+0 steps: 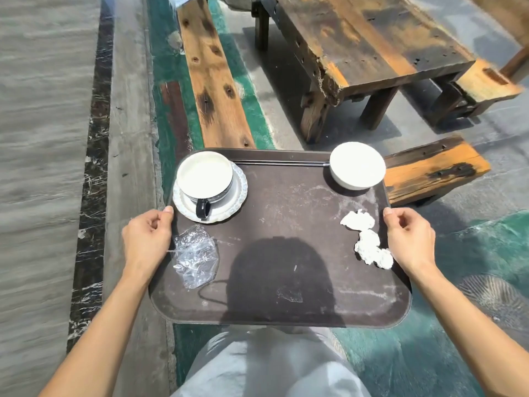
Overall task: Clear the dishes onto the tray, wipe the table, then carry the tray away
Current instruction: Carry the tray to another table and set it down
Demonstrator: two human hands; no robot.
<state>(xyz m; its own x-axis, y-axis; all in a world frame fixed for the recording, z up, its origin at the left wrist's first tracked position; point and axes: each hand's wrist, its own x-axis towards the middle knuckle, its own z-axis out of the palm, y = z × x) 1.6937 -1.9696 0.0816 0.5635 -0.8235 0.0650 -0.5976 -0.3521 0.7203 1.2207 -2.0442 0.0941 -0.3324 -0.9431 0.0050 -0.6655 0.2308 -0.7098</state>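
Note:
I hold a dark brown tray level in front of my body, above the floor. My left hand grips its left rim and my right hand grips its right rim. On the tray's far left a white cup with a black handle stands on a white saucer. A white bowl sits at the far right corner, with dark chopsticks along the far rim. Crumpled white tissues lie near my right hand. Clear plastic wrap lies near my left hand.
A weathered wooden table stands ahead to the right, with a low wooden bench just beyond the tray's right corner. A long wooden plank runs ahead on the left. Grey paving and a dark marble strip lie to the left.

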